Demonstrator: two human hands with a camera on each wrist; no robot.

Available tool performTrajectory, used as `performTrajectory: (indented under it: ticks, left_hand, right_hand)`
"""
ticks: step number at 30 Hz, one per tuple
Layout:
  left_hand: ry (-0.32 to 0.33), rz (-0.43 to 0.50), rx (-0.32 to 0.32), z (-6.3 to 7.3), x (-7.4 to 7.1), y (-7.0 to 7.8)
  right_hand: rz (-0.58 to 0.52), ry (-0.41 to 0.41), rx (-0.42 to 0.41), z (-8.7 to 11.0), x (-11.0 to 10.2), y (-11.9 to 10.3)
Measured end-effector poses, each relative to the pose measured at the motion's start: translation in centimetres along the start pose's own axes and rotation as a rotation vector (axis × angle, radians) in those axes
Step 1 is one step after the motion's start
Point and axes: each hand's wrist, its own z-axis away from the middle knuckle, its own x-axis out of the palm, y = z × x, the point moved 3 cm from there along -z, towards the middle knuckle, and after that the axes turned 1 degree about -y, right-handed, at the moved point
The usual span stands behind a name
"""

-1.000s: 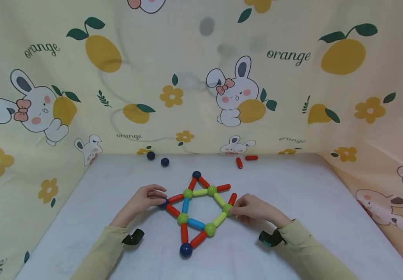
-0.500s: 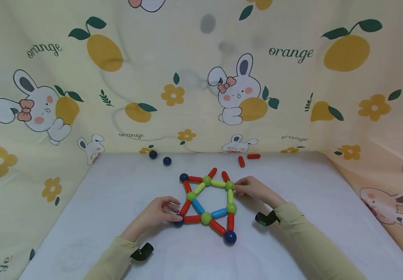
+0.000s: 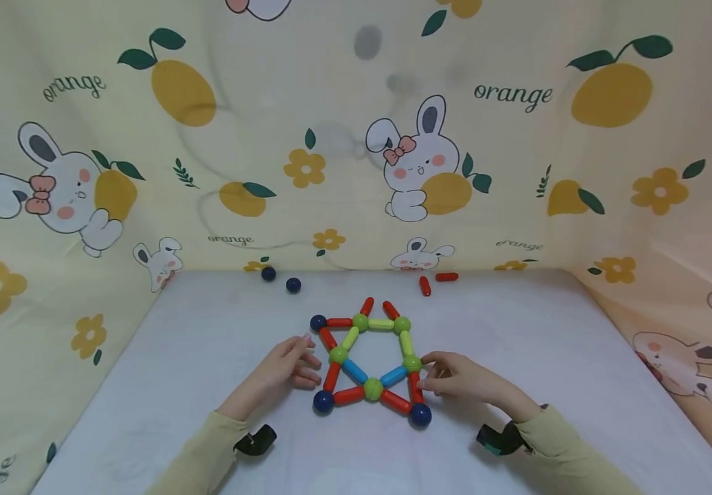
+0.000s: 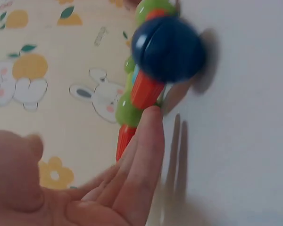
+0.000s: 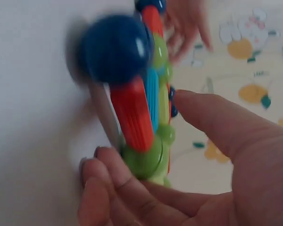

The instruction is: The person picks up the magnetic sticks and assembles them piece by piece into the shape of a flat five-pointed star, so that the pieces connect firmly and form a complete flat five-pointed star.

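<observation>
A star-like frame of magnetic rods and balls (image 3: 373,390) lies flat on the table. Green balls with blue and yellow-green rods form its five-sided middle. Red rods meet at dark blue balls (image 3: 323,402) on its left and lower sides. Two red rods (image 3: 367,306) stick out at the top with free ends. My left hand (image 3: 287,368) is beside the left edge, fingers extended and thumb apart; in the left wrist view a fingertip (image 4: 152,115) is close to a red rod. At the lower right, my right hand (image 3: 464,378) has its fingers against a green ball (image 5: 144,157), thumb apart.
Two loose dark blue balls (image 3: 293,285) sit at the back left of the white table (image 3: 207,323). Two loose red rods (image 3: 446,277) lie at the back right. A patterned cloth (image 3: 331,82) hangs behind and along both sides.
The frame has turned counterclockwise, bringing its free red rods from the right to the top. My left hand has let go of the dark blue ball; my right hand has moved toward me.
</observation>
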Motion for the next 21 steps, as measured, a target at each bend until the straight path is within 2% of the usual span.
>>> performTrajectory:
  ticks: [3, 7, 11, 18, 21]
  left_hand:
    - [0.021, 0.068, -0.051, -1.3, -1.0, 0.2]
    - [0.022, 0.092, -0.09, -2.9, -2.0, 0.2]
    - [0.011, 0.091, -0.107, -3.8, -2.4, 0.3]
    - [0.039, 0.052, -0.112, -4.1, -2.2, 0.6]
    - [0.044, 0.01, -0.126, -3.7, -2.4, 0.5]
  right_hand:
    - [0.043, 0.018, -0.02, 1.2, 1.4, -0.6]
    - [0.076, 0.037, -0.041, 2.0, 3.1, -1.3]
    - [0.087, 0.061, -0.03, 2.4, 4.0, -1.6]
    - [0.084, 0.105, -0.017, 2.7, 2.4, -0.8]
    - [0.037, 0.115, -0.022, 2.8, 1.2, 0.1]
